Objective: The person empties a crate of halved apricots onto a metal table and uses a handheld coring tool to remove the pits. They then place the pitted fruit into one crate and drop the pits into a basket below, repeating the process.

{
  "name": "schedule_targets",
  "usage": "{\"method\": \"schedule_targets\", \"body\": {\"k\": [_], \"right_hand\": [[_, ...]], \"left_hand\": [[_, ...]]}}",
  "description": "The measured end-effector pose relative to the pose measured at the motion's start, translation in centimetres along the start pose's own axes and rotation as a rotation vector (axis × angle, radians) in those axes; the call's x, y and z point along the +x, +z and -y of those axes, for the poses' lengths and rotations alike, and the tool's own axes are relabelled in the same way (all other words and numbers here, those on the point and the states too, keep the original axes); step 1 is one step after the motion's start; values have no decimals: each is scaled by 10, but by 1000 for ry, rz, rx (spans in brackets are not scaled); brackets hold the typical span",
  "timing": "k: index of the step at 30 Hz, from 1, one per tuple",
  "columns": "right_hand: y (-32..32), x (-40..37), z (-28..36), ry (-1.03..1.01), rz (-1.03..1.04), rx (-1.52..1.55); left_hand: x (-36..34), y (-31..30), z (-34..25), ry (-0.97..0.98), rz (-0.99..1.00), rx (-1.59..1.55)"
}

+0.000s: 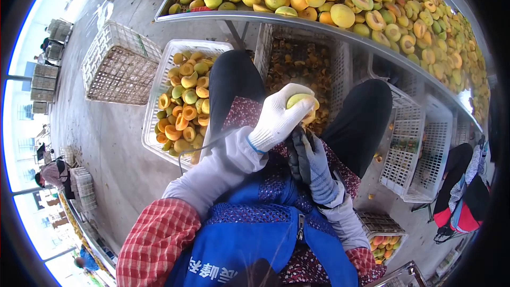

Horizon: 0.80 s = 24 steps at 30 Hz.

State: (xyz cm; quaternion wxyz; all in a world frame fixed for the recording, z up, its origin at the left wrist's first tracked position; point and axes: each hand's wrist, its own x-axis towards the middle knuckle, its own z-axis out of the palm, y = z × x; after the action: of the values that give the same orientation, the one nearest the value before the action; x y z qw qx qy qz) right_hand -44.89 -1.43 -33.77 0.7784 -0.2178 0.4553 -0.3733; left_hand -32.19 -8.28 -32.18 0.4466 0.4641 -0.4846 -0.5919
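My left hand [281, 114], in a white knit glove, is closed around a yellow-green peach [300, 101] above my lap. Orange flesh shows at the fruit's lower side. Just below and to the right is my right hand [309, 159], in a grey glove with dark-coated fingers. Its fingers are curled, and whatever they may hold is hidden. Between my knees stands a crate [340, 69] with brown pits and scraps in it. Beside my left leg, a white plastic crate [150, 122] holds peach halves, cut sides showing on many.
A metal-edged table [234, 16] heaped with peach halves [361, 1] spans the top. An upended crate [119, 66] stands at left, stacked white crates [406, 154] at right. Another crate of fruit [385, 247] sits low right. Other people are at the far left.
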Motion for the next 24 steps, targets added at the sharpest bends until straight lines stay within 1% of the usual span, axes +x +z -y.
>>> {"method": "schedule_targets", "body": {"k": [1,4,6,8,10,12,13,14,15,16,17,18,20,21,23,24], "right_hand": [[2,1,-4,-77,-66,-50],[-3,1,-13,-169,-28,-62],[-13,9,-23,-345,-42,-309],[-19,12,-27,-582,-58,-549],[-12,13,-14,-879,-72,-782],[-18,23,-21,-1089,-105,-951],[-21,21,-23,-972,-36,-800],[-23,19,-23,-856,13,-644],[-21,6,-17,-510,137,-259],[-12,-3,-13,-317,189,-72],[-2,-13,-9,-123,202,118],[-2,-15,-14,-201,238,49],[-3,-17,-7,-344,198,-101],[-5,-16,-5,-363,191,-36],[-9,-9,-4,-400,185,111],[-13,-4,-2,-505,145,-224]], "left_hand": [[-2,2,-4,28,-66,61],[-3,-6,-11,79,9,150],[-4,-10,-10,156,11,198],[-5,-13,-11,221,10,256],[-4,-16,-13,273,4,328],[-3,-15,-10,321,-9,321],[-2,-15,-8,343,-15,318],[0,-16,-1,275,-41,266],[2,-17,9,209,-68,215],[4,-16,8,142,-93,163],[-5,-12,3,172,-32,112],[-4,-5,3,263,-32,99],[-8,-2,-7,111,-107,48],[-6,-2,-5,50,-147,-21],[-4,-9,5,89,-226,64],[-3,-11,6,106,-259,106]]}}
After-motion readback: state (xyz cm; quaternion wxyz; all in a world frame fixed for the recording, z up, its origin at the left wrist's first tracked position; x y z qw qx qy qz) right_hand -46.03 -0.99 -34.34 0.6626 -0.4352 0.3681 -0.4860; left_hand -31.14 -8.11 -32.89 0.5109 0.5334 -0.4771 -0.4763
